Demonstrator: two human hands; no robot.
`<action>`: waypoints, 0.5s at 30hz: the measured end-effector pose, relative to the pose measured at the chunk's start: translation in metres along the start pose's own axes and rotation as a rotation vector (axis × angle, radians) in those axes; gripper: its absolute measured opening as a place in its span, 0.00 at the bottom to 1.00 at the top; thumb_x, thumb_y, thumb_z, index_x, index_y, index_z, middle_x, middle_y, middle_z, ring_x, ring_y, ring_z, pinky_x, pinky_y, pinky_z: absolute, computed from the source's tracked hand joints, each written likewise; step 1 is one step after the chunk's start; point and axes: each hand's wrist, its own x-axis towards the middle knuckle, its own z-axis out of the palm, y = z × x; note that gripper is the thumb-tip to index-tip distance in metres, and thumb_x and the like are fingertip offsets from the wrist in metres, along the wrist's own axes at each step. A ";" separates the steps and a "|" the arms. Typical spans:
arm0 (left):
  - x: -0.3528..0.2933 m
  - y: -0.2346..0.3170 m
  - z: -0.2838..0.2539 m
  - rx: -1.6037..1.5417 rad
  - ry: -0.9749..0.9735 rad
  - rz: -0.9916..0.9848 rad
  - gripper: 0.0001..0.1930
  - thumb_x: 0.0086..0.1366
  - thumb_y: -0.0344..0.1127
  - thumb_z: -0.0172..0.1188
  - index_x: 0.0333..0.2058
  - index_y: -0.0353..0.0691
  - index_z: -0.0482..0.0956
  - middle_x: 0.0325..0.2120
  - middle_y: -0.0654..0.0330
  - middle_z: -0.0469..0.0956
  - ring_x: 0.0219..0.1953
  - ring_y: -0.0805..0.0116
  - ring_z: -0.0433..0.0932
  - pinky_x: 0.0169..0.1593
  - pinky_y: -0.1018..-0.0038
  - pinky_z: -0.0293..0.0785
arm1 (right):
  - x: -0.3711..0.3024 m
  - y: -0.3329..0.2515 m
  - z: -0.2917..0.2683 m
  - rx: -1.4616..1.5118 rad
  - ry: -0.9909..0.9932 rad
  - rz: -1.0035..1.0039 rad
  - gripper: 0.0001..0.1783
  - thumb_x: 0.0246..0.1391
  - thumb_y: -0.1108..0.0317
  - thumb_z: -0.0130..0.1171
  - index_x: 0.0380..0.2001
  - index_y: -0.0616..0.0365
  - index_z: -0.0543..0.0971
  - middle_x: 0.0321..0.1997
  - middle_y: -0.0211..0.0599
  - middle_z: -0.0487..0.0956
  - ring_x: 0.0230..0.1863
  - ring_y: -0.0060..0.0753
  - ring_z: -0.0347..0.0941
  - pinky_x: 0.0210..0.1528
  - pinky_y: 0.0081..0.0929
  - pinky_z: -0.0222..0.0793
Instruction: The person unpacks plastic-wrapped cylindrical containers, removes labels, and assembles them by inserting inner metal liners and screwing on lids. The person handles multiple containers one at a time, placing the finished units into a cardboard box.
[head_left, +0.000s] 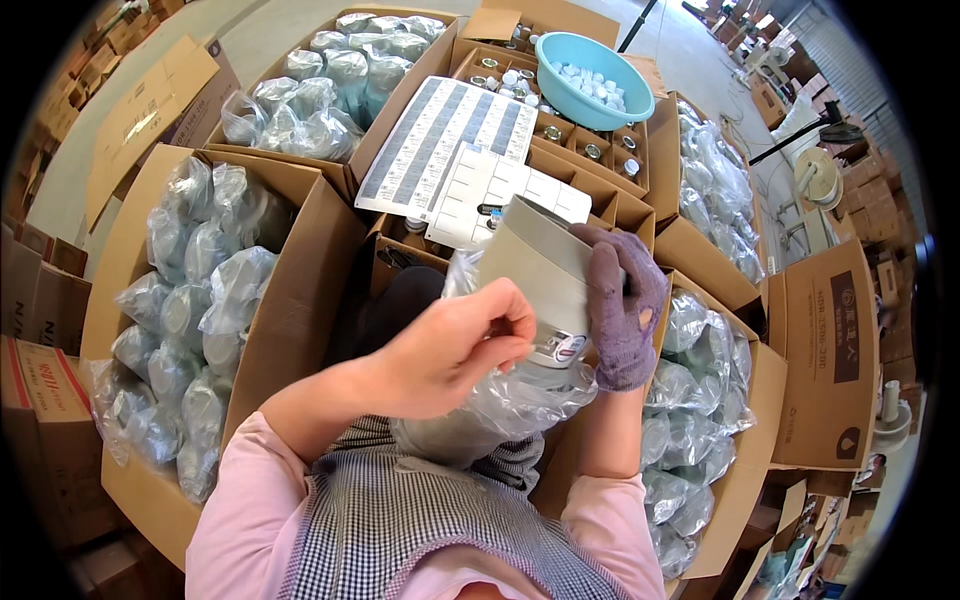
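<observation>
A beige cylindrical container point(530, 260) with a wide rim is tilted in front of me. Clear plastic bag point(540, 395) is bunched around its lower part. My right hand point(627, 300), in a purple knitted glove with a small hole, grips the container's right side near the rim. My bare left hand point(462, 345) is closed in a pinch beside a small round-marked sticker point(563, 347) on the container; whatever its fingertips hold is hidden. Beyond the rim, a mostly bare white label sheet point(465, 190) overlaps a fuller printed label sheet point(440, 125).
Open cartons of plastic-wrapped containers stand at the left point(268, 330), far left point(365, 165) and right point(745, 440). A blue basin point(560, 95) with small white pieces rests on a divided carton point(570, 160) ahead. A closed carton point(815, 360) stands farther right.
</observation>
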 end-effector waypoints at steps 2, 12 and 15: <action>0.004 0.005 -0.010 0.076 0.052 0.144 0.07 0.65 0.17 0.52 0.39 0.34 0.68 0.30 0.62 0.69 0.28 0.76 0.68 0.36 0.80 0.69 | -0.004 0.007 -0.007 -0.012 -0.035 0.030 0.16 0.59 0.64 0.53 0.37 0.66 0.83 0.36 0.45 0.82 0.39 0.37 0.76 0.46 0.31 0.69; 0.029 -0.031 0.008 0.656 0.234 0.133 0.17 0.55 0.30 0.70 0.37 0.32 0.69 0.32 0.51 0.71 0.30 0.54 0.74 0.34 0.64 0.73 | 0.004 0.020 0.002 -0.003 -0.038 0.046 0.13 0.58 0.66 0.55 0.36 0.65 0.83 0.35 0.42 0.83 0.38 0.36 0.75 0.46 0.31 0.68; 0.028 -0.032 0.015 0.688 0.297 0.180 0.14 0.53 0.27 0.67 0.34 0.31 0.70 0.32 0.51 0.70 0.31 0.54 0.74 0.35 0.65 0.73 | 0.004 0.019 0.003 0.022 -0.015 0.058 0.11 0.55 0.67 0.58 0.34 0.63 0.84 0.33 0.41 0.83 0.36 0.37 0.75 0.44 0.33 0.69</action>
